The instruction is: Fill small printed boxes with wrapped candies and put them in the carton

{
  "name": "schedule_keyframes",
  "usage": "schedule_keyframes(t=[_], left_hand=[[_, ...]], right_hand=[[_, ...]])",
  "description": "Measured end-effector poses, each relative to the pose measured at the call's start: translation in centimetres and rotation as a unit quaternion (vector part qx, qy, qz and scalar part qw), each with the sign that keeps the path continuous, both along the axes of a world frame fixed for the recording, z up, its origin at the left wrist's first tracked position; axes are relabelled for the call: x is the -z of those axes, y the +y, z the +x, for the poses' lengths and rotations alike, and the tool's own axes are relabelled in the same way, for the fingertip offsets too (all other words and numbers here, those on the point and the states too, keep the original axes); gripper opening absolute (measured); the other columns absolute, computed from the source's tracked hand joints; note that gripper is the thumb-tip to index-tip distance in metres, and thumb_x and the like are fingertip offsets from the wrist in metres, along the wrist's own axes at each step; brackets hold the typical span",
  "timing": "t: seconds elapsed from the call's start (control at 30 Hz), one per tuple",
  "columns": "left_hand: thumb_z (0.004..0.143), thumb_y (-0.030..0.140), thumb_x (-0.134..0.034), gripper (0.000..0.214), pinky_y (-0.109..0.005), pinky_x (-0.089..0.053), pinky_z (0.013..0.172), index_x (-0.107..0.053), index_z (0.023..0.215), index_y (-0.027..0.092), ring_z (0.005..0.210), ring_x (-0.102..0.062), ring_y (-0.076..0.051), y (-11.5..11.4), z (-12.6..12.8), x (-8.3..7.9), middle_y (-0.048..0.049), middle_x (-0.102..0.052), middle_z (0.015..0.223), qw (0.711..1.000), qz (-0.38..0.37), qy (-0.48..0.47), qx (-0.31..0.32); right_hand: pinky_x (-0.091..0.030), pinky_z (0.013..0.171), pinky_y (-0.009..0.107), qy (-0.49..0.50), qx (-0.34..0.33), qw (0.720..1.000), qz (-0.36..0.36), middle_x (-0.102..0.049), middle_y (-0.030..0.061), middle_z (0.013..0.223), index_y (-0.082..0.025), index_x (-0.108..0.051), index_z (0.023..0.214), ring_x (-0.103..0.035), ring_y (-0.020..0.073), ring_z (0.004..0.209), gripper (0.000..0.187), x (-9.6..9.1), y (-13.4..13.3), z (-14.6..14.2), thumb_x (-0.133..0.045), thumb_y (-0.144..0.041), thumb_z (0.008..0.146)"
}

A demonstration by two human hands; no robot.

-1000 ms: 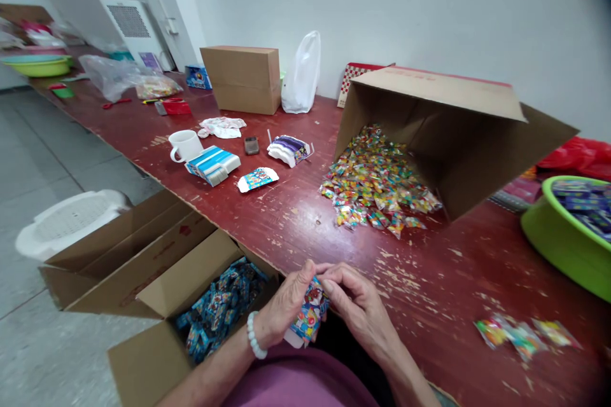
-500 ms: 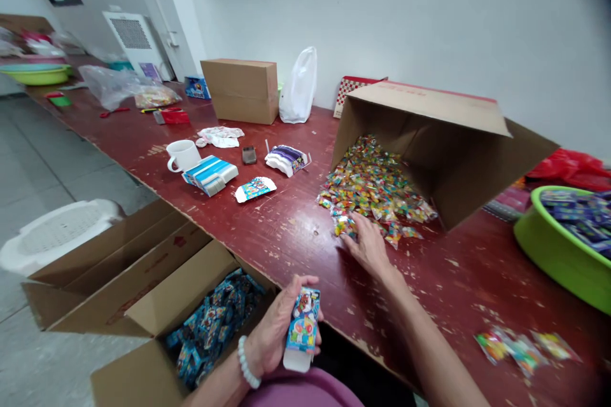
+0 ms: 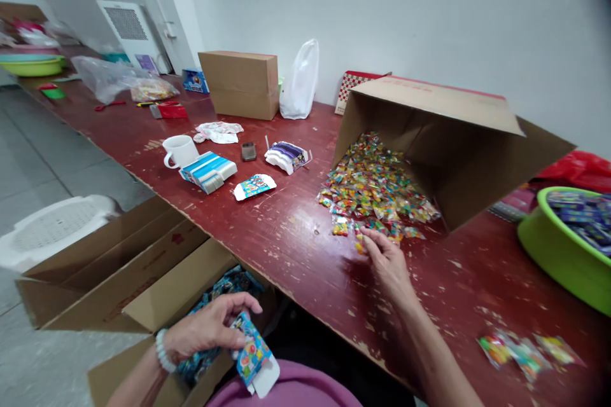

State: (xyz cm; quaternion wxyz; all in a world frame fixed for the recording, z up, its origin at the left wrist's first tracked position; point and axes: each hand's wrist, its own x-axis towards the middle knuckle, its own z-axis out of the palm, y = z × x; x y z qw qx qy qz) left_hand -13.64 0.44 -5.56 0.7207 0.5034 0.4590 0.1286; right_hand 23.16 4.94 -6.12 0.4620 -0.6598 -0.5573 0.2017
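Observation:
My left hand [image 3: 210, 329], with a beaded bracelet on the wrist, grips a small blue printed candy box [image 3: 254, 353]. The box is tilted, and its white end flap hangs loose at the lower end. Just in front of the big carton's spilled pile, my right hand [image 3: 389, 267] pinches a small clear packet of candy [image 3: 359, 245]. Many such candy packets [image 3: 372, 184] spread out of the carton [image 3: 443, 108], which lies on its side. Below my left hand, an open carton [image 3: 176, 292] holds several blue boxes, partly covered by the hand.
On the red table [image 3: 296, 267] lie a flat blue box [image 3: 252, 187], a blue-striped stack [image 3: 209, 172], a white mug [image 3: 180, 151] and purple cartons [image 3: 286, 157]. A green basin [image 3: 563, 261] and several loose packets [image 3: 529, 353] are at right. A white stool [image 3: 57, 229] stands left.
My left hand has moved left over the floor carton, tilting the candy box. My right hand has drawn back slightly from the pile with a candy packet between its fingertips.

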Motion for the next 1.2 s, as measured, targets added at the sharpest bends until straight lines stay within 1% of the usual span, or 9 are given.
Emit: schedule_keyframes(t=[0.1, 0.17, 0.23, 0.33, 0.43, 0.63, 0.9, 1.07, 1.2], left_hand=[[0.060, 0.031, -0.083, 0.047, -0.022, -0.045, 0.068, -0.068, 0.103, 0.022, 0.073, -0.055, -0.012, 0.7, -0.9, -1.5, 0.0023, -0.062, 0.086, 0.999, 0.002, 0.017, 0.048], [0.067, 0.034, -0.079, 0.036, -0.023, -0.046, 0.067, -0.069, 0.098, 0.019, 0.073, -0.057, -0.013, 0.7, -0.4, -2.4, -0.0012, -0.064, 0.085, 1.000, 0.009, -0.009, 0.018], [0.072, 0.035, -0.076, 0.033, -0.024, -0.048, 0.064, -0.067, 0.098, 0.016, 0.072, -0.058, -0.015, 0.7, 1.0, -2.9, -0.0046, -0.066, 0.085, 0.997, 0.008, -0.059, -0.053], [0.068, 0.029, -0.080, 0.044, -0.027, -0.052, 0.064, -0.063, 0.107, 0.016, 0.078, -0.062, -0.017, 0.7, 3.8, -3.3, -0.0084, -0.066, 0.099, 0.978, -0.004, -0.128, -0.162], [0.063, 0.023, -0.083, 0.055, -0.029, -0.053, 0.068, -0.062, 0.114, 0.016, 0.086, -0.063, -0.020, 0.6, 6.4, -3.5, -0.0122, -0.064, 0.112, 0.965, -0.016, -0.177, -0.193], [0.062, 0.021, -0.083, 0.054, -0.027, -0.051, 0.075, -0.065, 0.111, 0.012, 0.083, -0.064, -0.018, -0.5, 8.7, -3.1, -0.0100, -0.068, 0.102, 0.975, -0.026, -0.190, -0.115], [0.069, 0.021, -0.074, 0.045, -0.020, -0.047, 0.061, -0.056, 0.110, 0.019, 0.072, -0.065, -0.013, -1.1, 10.2, -3.3, -0.0023, -0.062, 0.095, 0.986, -0.016, -0.165, -0.004], [0.068, 0.010, -0.063, 0.044, -0.019, -0.044, 0.060, -0.056, 0.110, 0.019, 0.067, -0.060, -0.010, -1.4, 11.5, -4.0, -0.0001, -0.061, 0.090, 0.987, 0.018, -0.156, -0.024], [0.066, 0.008, -0.058, 0.049, -0.021, -0.044, 0.056, -0.055, 0.113, 0.019, 0.060, -0.055, -0.009, -1.7, 12.2, -4.2, 0.0015, -0.059, 0.082, 0.987, 0.039, -0.139, -0.067]], right_hand=[[-0.038, 0.041, 0.022, 0.236, -0.004, 0.968, -0.084, -0.063, -0.0014, 0.062, -0.018, -0.062, 0.118, -0.052, 0.0120, 0.044, 0.056, -1.3, -1.8, -1.7, -0.066, -0.058, 0.078], [-0.035, 0.040, 0.019, 0.368, -0.019, 0.921, -0.125, -0.064, -0.0019, 0.066, -0.019, -0.063, 0.113, -0.052, 0.0095, 0.044, 0.059, -2.2, -2.8, -3.2, -0.076, -0.055, 0.069], [-0.040, 0.044, 0.019, 0.411, -0.059, 0.899, -0.139, -0.069, 0.0013, 0.078, -0.019, -0.064, 0.110, -0.056, 0.0099, 0.051, 0.053, -3.1, -3.6, -4.7, -0.077, -0.052, 0.070], [-0.048, 0.055, 0.023, 0.396, -0.131, 0.898, -0.142, -0.071, 0.0032, 0.086, -0.019, -0.065, 0.109, -0.061, 0.0122, 0.061, 0.044, -4.2, -4.7, -6.6, -0.075, -0.045, 0.075], [-0.049, 0.060, 0.025, 0.333, -0.179, 0.918, -0.119, -0.069, 0.0013, 0.080, -0.019, -0.068, 0.103, -0.060, 0.0130, 0.064, 0.031, -4.6, -5.8, -7.7, -0.072, -0.039, 0.080], [-0.050, 0.065, 0.027, 0.273, -0.144, 0.950, -0.058, -0.069, 0.0017, 0.077, -0.019, -0.068, 0.084, -0.061, 0.0158, 0.069, 0.018, -4.4, -6.5, -7.7, -0.072, -0.035, 0.078], [-0.049, 0.057, 0.025, 0.251, -0.141, 0.955, -0.066, -0.067, 0.0004, 0.069, -0.019, -0.067, 0.080, -0.060, 0.0144, 0.060, 0.016, -4.6, -6.5, -8.5, -0.071, -0.035, 0.079], [-0.050, 0.055, 0.025, 0.242, -0.119, 0.961, -0.058, -0.067, 0.0000, 0.068, -0.020, -0.066, 0.079, -0.061, 0.0151, 0.059, 0.017, -4.6, -6.9, -8.7, -0.069, -0.036, 0.081], [-0.049, 0.060, 0.027, 0.152, -0.128, 0.979, -0.040, -0.067, 0.0014, 0.073, -0.021, -0.068, 0.080, -0.062, 0.0167, 0.064, 0.015, -4.3, -7.1, -8.5, -0.064, -0.034, 0.086]])
